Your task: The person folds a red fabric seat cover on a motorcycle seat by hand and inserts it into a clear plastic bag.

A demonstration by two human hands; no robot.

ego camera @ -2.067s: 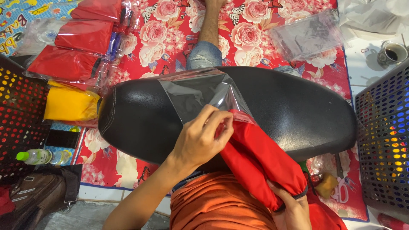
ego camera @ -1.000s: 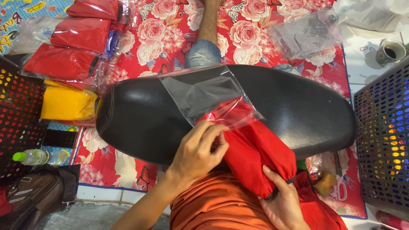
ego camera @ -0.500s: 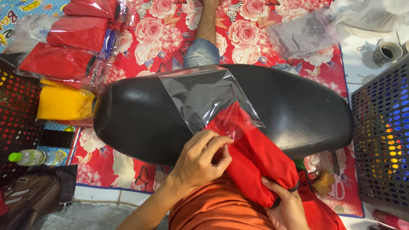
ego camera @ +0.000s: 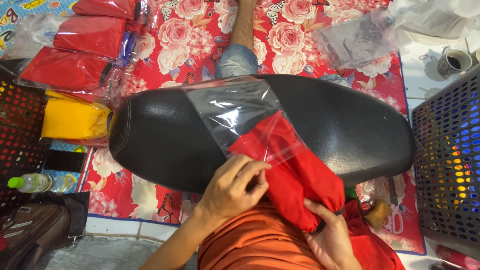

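We see the left hand [ego camera: 234, 186] at the near edge of the black seat [ego camera: 350, 125], its fingers curled and pressed together, pinching the mouth of the clear bag [ego camera: 227, 107] against the red cloth [ego camera: 295, 175]. The bag lies flat across the middle of the seat, its closed end toward the far edge. The folded cloth sits with its front end just inside the bag's mouth; the rest sticks out over the near edge toward us.

The right hand [ego camera: 332, 240] is below the seat's near edge, fingers wrapped around the back end of the cloth from beneath, gripping it. Both hands touch the cloth, one at each end.

The seat rests on a red flowered mat [ego camera: 190, 40]. At the mat's far left corner lie several bagged red cloths [ego camera: 75, 55], stacked beside each other, and a bagged yellow cloth [ego camera: 70, 117] just beside the seat's left end. A second clear bag [ego camera: 357, 42] lies at the mat's far right corner. Off the mat's right edge stands a grey basket [ego camera: 450, 160], and a cup [ego camera: 454, 61] sits on the floor beyond it. At the left, a phone [ego camera: 64, 161] and a bottle [ego camera: 35, 183] lie near the mat's left edge, close to a dark basket [ego camera: 17, 125]. Scissors [ego camera: 397, 217] lie at the mat's near right corner, under the seat's right end.
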